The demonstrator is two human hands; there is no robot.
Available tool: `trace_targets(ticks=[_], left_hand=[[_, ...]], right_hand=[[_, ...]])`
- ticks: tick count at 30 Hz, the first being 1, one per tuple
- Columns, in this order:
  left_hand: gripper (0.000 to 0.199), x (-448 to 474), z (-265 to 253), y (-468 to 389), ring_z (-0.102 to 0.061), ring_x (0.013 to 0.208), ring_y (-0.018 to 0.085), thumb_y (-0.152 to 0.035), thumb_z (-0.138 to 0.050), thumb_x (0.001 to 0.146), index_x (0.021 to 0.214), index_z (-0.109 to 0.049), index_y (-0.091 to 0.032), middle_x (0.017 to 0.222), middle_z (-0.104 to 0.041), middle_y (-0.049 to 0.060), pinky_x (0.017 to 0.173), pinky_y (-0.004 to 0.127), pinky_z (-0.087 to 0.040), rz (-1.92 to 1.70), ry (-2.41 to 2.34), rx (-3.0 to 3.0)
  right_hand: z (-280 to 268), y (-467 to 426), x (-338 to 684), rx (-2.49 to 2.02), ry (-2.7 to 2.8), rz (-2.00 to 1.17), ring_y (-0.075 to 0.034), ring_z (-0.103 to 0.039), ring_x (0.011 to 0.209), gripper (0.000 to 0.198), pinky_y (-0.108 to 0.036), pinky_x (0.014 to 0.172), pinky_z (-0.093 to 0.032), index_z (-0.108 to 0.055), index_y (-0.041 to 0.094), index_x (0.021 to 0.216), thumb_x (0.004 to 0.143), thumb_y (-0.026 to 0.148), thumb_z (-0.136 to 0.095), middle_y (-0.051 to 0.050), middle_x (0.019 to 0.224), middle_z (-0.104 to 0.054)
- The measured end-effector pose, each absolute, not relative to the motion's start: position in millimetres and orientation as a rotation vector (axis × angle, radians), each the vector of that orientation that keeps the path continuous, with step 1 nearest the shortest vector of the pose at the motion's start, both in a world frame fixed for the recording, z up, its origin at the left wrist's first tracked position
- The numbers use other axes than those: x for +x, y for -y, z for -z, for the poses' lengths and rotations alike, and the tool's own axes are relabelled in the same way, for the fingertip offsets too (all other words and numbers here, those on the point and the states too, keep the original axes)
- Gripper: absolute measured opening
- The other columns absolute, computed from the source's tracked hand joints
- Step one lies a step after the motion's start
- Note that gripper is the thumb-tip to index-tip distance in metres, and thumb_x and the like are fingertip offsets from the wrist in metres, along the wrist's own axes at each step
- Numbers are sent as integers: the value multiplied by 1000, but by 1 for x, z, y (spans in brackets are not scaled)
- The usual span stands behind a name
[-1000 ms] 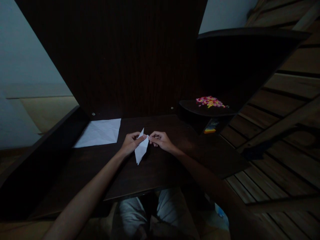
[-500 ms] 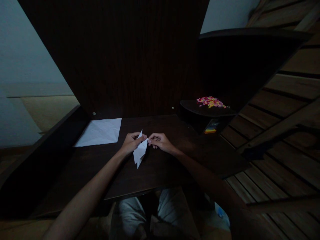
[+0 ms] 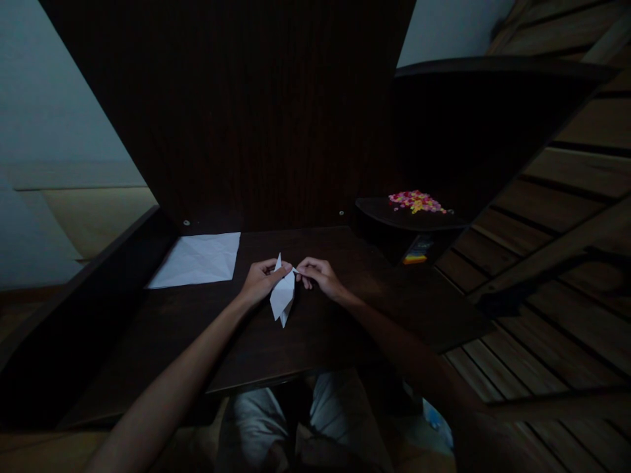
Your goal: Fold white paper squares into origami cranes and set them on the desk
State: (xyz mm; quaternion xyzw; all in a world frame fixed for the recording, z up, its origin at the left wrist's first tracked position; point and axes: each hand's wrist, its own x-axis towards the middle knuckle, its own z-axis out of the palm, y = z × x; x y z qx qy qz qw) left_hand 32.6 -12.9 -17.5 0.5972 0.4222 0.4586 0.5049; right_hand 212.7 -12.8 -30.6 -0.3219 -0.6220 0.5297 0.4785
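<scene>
A white folded paper figure (image 3: 282, 297), with several pointed flaps, is held above the dark desk. My left hand (image 3: 260, 278) is closed on its upper left part, the thumb lying across the paper. One point rises above that thumb, and the broad flaps hang down toward me. From the right, my right hand (image 3: 319, 276) pinches a small narrow tip of the same figure between thumb and forefinger. Its other fingers are curled below. The folds under the fingers are hidden.
A creased white paper sheet (image 3: 204, 258) lies at the desk's back left. On a rounded corner shelf (image 3: 377, 209) at the right sits a heap of small pink, red and yellow pieces (image 3: 417, 201). A dark panel (image 3: 256, 118) rises behind the desk (image 3: 251, 358).
The folded paper has turned slightly, its lower flaps swinging to the right. My right hand has shifted a little to the right, still pinching the tip.
</scene>
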Motion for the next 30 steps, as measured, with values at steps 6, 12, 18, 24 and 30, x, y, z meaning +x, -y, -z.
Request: trace_targets(ticks=[6, 12, 18, 24, 30], left_hand=[[39, 34, 16, 13, -56, 57, 14, -51, -73, 63, 74, -70, -14, 67, -67, 4, 52, 23, -40, -1098, -999, 1425], [32, 33, 19, 10, -56, 59, 13, -44, -73, 64, 73, -70, -14, 67, -66, 2, 55, 22, -40, -1107, -948, 1406], [28, 34, 17, 10, -52, 53, 12, -41, -70, 63, 68, -65, -14, 60, -60, 0, 50, 22, -37, -1116, -1011, 1436], [27, 33, 18, 8, -50, 52, 12, -41, -68, 64, 69, -62, -16, 59, -58, -1, 47, 22, -36, -1183, -1069, 1422], [33, 31, 14, 8, -52, 59, 13, -47, -71, 66, 74, -65, -16, 66, -60, 0, 54, 23, -39, -1349, -1036, 1434]], right_hand=[[35, 10, 210, -831, 1515, -1240, -6, -46, 43, 22, -20, 41, -35, -59, 16, 72, 71, 37, -67, 2, 60, -58], [32, 11, 210, -807, 1512, -1225, -6, -45, 41, 20, -20, 40, -34, -58, 16, 69, 71, 35, -66, 4, 56, -55], [33, 14, 208, -810, 1550, -1289, -6, -46, 44, 23, -19, 41, -36, -58, 15, 73, 72, 37, -66, 2, 62, -59], [32, 18, 206, -853, 1659, -1369, -6, -48, 47, 28, -18, 42, -36, -58, 16, 77, 70, 40, -69, 4, 60, -55], [31, 18, 203, -869, 1608, -1293, -5, -46, 47, 32, -16, 40, -36, -58, 17, 83, 67, 40, -72, 5, 62, -54]])
